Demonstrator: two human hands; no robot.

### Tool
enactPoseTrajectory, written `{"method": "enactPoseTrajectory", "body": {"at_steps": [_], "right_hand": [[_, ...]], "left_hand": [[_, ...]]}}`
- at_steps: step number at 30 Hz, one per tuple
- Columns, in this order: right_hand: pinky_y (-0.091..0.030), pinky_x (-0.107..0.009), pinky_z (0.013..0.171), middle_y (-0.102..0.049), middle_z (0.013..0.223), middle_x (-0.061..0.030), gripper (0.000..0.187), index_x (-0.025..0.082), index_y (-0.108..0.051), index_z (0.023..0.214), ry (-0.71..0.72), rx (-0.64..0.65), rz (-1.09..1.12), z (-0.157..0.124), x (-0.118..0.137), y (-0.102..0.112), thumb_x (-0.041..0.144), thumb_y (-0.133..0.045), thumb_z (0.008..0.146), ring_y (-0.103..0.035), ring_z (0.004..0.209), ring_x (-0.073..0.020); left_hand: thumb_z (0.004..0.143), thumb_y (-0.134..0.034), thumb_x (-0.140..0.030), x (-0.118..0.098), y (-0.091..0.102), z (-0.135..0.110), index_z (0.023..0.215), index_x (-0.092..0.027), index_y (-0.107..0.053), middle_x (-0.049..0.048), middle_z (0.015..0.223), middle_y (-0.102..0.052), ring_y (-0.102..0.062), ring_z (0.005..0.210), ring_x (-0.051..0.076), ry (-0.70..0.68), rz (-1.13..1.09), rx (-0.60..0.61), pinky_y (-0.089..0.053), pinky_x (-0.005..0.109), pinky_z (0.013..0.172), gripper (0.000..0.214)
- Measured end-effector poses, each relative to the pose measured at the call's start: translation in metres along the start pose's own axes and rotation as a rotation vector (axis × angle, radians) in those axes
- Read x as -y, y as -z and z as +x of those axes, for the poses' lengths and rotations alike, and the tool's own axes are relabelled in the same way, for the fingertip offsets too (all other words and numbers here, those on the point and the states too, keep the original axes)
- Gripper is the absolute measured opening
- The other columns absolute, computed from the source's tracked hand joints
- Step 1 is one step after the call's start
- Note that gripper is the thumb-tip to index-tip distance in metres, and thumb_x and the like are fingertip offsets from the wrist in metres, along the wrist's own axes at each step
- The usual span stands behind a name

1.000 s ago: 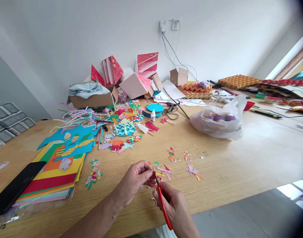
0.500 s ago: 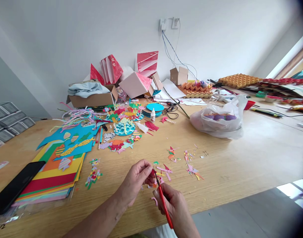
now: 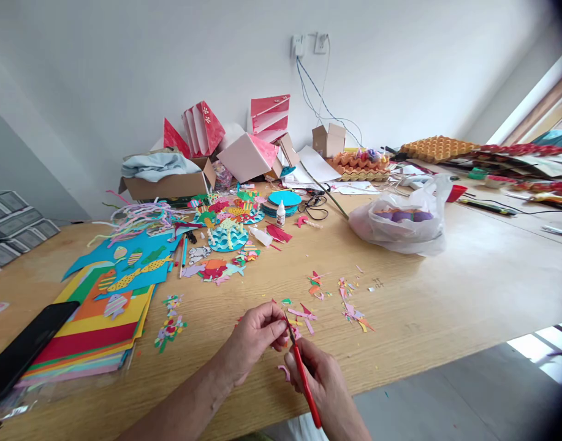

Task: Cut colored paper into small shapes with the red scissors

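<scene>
My left hand (image 3: 261,331) is closed in a pinch, its fingers curled near the front edge of the table. Red paper (image 3: 274,301) peeks out only slightly behind its knuckles; most of the piece is hidden. Red-handled scissors (image 3: 303,380) are gripped in my right hand (image 3: 324,373), the blades pointing up and away to the left hand's fingertips. Whether the blades touch the paper cannot be seen. Pink paper scraps (image 3: 307,315) lie on the table just beyond the hands, with more coloured offcuts (image 3: 352,309) to the right.
Coloured paper sheets (image 3: 92,337) and a black phone (image 3: 35,346) lie at left. Small cut pieces (image 3: 171,324) sit beside them. Farther back are paper fish (image 3: 216,269), a glue bottle (image 3: 281,214), blue discs (image 3: 285,199) and a plastic bag (image 3: 400,229) at right.
My left hand has turned a little, and the red paper that showed at its fingertips is now mostly hidden. The scissors stay in my right hand. The view has shifted slightly.
</scene>
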State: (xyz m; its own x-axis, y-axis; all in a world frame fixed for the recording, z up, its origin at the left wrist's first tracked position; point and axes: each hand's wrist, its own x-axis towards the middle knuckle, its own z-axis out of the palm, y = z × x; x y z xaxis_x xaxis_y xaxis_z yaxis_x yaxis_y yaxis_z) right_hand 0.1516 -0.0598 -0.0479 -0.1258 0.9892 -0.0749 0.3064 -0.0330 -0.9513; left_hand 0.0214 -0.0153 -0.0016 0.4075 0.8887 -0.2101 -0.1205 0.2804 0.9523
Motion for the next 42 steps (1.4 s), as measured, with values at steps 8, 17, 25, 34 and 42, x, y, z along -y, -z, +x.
{"method": "enactPoseTrajectory", "body": {"at_steps": [8,17,25,34,42], "right_hand": [[-0.025,-0.019,0.043,-0.031,0.048,0.0064,0.033,0.019,-0.035,0.055,-0.025,-0.022,-0.082,-0.001,-0.004,0.002,0.044,-0.048,0.073,-0.031,0.045,-0.0079],[-0.023,-0.020,0.043,-0.029,0.048,0.0062,0.034,0.019,-0.038,0.052,-0.036,-0.005,-0.179,-0.001,-0.004,0.008,0.044,-0.049,0.072,-0.030,0.045,-0.0080],[-0.027,-0.019,0.048,-0.035,0.056,0.0053,0.023,0.018,-0.041,0.063,-0.005,0.044,-0.117,-0.003,0.010,0.011,0.036,-0.043,0.076,-0.033,0.052,-0.0091],[-0.023,-0.019,0.046,-0.031,0.054,0.0065,0.022,0.019,-0.038,0.060,-0.019,0.050,-0.161,-0.005,0.003,0.013,0.033,-0.046,0.074,-0.027,0.052,-0.0088],[-0.018,-0.020,0.043,-0.023,0.049,0.0075,0.032,0.020,-0.029,0.052,-0.024,0.032,-0.281,-0.003,0.000,0.016,0.036,-0.050,0.070,-0.022,0.047,-0.0076]], "left_hand": [[0.071,-0.058,-0.031,0.002,0.002,0.000,0.071,-0.013,-0.053,-0.0008,0.063,-0.051,-0.046,0.057,0.008,0.003,0.040,0.036,-0.037,0.022,0.057,0.019],[0.068,-0.060,-0.036,-0.004,0.000,0.001,0.066,-0.014,-0.049,-0.0016,0.058,-0.052,-0.047,0.053,0.008,0.009,0.057,-0.002,-0.037,0.021,0.053,0.025],[0.068,-0.060,-0.038,-0.001,0.001,0.003,0.068,-0.013,-0.049,-0.0016,0.060,-0.051,-0.047,0.054,0.008,0.012,0.085,0.032,-0.038,0.022,0.055,0.026],[0.070,-0.058,-0.034,0.001,0.007,0.004,0.072,-0.012,-0.052,-0.0017,0.061,-0.050,-0.045,0.053,0.007,0.041,0.135,0.126,-0.036,0.021,0.054,0.022],[0.063,-0.063,-0.038,-0.002,0.011,0.008,0.069,-0.014,-0.052,-0.0020,0.059,-0.053,-0.046,0.052,0.008,0.086,0.162,0.135,-0.036,0.021,0.053,0.027]]}}
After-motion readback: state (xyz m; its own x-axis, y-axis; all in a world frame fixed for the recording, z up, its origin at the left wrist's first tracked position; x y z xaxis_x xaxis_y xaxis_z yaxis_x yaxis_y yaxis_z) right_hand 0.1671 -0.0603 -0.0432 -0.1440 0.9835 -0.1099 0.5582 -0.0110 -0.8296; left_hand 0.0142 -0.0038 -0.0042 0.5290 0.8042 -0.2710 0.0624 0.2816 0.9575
